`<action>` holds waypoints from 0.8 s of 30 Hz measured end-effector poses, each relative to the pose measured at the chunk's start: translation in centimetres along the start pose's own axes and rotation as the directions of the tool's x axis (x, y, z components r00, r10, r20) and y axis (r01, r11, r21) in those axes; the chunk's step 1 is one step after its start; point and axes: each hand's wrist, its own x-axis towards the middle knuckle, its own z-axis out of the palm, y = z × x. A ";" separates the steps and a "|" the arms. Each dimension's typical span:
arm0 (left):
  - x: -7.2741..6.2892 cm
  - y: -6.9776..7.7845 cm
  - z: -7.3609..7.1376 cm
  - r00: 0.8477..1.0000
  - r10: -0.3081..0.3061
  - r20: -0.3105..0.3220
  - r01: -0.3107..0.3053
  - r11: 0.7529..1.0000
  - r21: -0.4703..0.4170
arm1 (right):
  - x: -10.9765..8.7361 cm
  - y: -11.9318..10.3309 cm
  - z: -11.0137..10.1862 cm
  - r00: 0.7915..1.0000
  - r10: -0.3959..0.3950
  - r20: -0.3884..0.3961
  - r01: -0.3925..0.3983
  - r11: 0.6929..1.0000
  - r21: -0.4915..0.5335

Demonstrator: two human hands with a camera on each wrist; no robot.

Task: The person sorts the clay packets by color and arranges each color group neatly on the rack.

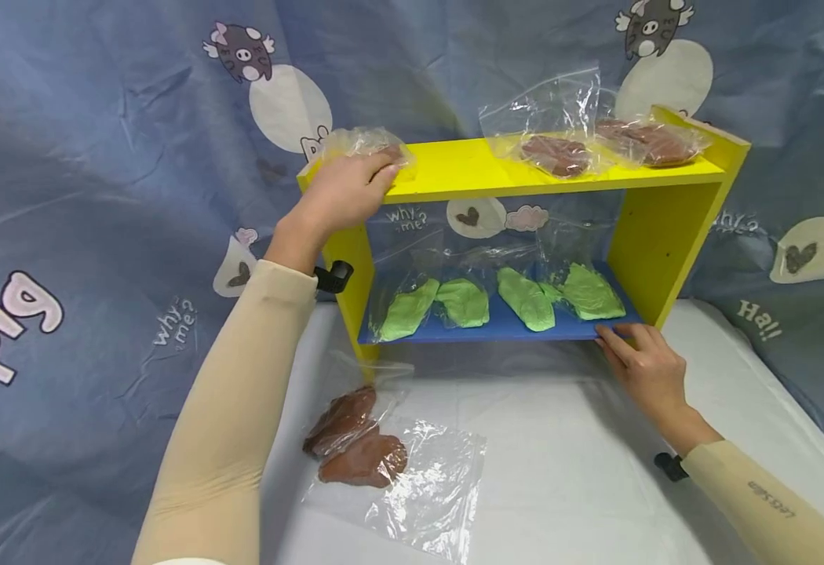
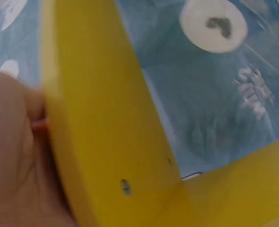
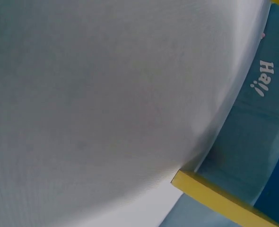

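At the left end of the yellow shelf unit (image 1: 447, 169), my left hand (image 1: 348, 192) grips a clear plastic bag with a brown lump (image 1: 388, 152) in it. The left wrist view shows this hand blurred beside a yellow board (image 2: 97, 113). My right hand (image 1: 648, 369) pinches the front edge of the blue lower shelf (image 1: 574, 329), near its right end. Several bagged light green lumps (image 1: 463, 302) lie in a row on that shelf. No part of the right hand shows in the right wrist view.
Two bagged brown lumps (image 1: 556, 154) lie on the top board toward the right. On the white tabletop (image 1: 560, 471), two more brown lumps (image 1: 364, 459) in clear zip bags lie at the front left. A blue-grey printed cloth (image 1: 136, 196) hangs behind the unit.
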 end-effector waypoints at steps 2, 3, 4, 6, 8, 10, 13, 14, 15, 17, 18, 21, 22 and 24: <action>0.0 0.0 0.2 1.000 -0.002 0.019 0.002 1.000 0.020 | -0.1 -0.2 0.0 1.000 0.004 -0.001 -0.004 1.000 0.005; 0.0 0.0 0.3 1.000 -0.013 0.025 0.012 0.999 0.032 | -0.1 -0.3 0.1 1.000 0.006 0.001 -0.006 1.000 0.012; 0.0 0.0 0.3 0.999 -0.032 0.033 0.030 0.999 0.041 | -0.1 -0.3 0.1 1.000 0.008 0.006 -0.008 1.000 0.017; 0.0 0.0 0.3 0.997 -0.056 0.052 0.054 0.997 0.054 | -0.2 -0.2 0.1 1.000 0.014 0.012 -0.014 1.000 0.021; 0.1 0.1 0.3 0.996 -0.056 0.065 0.052 0.996 0.069 | -0.3 -0.1 0.1 1.000 0.022 0.014 -0.022 1.000 0.018; 0.3 0.2 0.4 0.996 -0.042 0.083 0.036 0.996 0.079 | -0.5 0.1 0.1 1.000 0.025 0.004 -0.025 1.000 0.010; 0.4 0.2 0.5 0.995 -0.026 0.101 0.018 0.997 0.075 | -0.7 0.2 0.0 1.000 0.017 -0.007 -0.017 1.000 0.003; 0.3 0.2 0.5 0.994 -0.024 0.103 0.017 0.997 0.073 | -0.7 0.2 0.0 1.000 0.013 -0.003 -0.013 1.000 0.004; 0.2 0.1 0.4 0.995 -0.022 0.096 0.016 0.998 0.062 | -0.7 0.2 0.1 1.000 0.010 0.001 -0.010 1.000 0.007; 0.1 0.1 0.4 0.999 0.000 0.046 -0.002 0.999 0.043 | -0.7 0.2 0.2 1.000 0.013 0.012 -0.013 1.000 0.014; 0.0 0.2 0.4 1.000 0.017 0.009 -0.017 0.999 0.037 | -0.6 0.2 0.2 1.000 0.017 0.016 -0.017 1.000 0.015; -0.5 0.3 0.5 0.991 0.078 -0.113 -0.074 0.996 0.044 | -0.5 0.2 0.3 0.999 0.029 0.018 -0.029 0.999 0.014; -0.8 0.4 0.6 0.984 0.096 -0.149 -0.089 0.995 0.054 | -0.4 0.2 0.2 0.999 0.029 0.018 -0.030 0.999 0.011; -1.4 0.5 0.7 0.970 0.129 -0.204 -0.117 0.991 0.070 | -0.4 0.2 0.2 0.999 0.029 0.020 -0.030 1.000 0.007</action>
